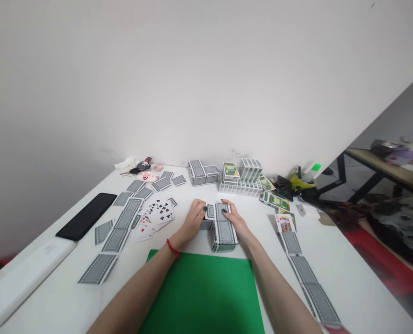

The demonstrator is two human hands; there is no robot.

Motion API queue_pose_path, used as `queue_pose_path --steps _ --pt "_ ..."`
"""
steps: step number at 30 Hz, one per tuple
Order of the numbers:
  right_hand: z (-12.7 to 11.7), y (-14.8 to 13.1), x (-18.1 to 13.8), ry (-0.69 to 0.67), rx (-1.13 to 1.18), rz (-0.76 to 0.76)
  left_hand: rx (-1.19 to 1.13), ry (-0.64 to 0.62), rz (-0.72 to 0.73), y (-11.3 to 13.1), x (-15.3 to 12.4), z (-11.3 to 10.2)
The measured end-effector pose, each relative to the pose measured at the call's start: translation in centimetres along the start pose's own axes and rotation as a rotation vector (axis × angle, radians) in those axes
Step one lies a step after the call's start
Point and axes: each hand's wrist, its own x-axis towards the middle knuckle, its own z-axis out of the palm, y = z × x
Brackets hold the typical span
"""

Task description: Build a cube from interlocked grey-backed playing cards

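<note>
My left hand (193, 217), with a red string on its wrist, curls its fingers against a small stack of grey-backed playing cards (209, 212). Just to the right, my right hand (237, 221) closes around the far end of a bigger deck (224, 234), thumb on top of the cards. The grey pattern of the backs faces up on both. Whether the right hand's cards are lifted off the deck, I cannot tell. The decks stand on the white table beyond a green mat (206, 292). My arms frame the mat on both sides.
Overlapping cards (123, 218) and face-up cards (161, 211) lie left, near a black tablet-like slab (88, 215) and white bar (29, 273). Behind are card stacks (196, 171) and card boxes (240, 185). A card row (306, 269) runs along the right.
</note>
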Motion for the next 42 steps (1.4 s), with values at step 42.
queue_pose_path --steps 42 --pt "0.0 1.0 0.7 0.09 0.002 -0.183 0.811 0.277 -0.292 -6.4 4.7 -12.4"
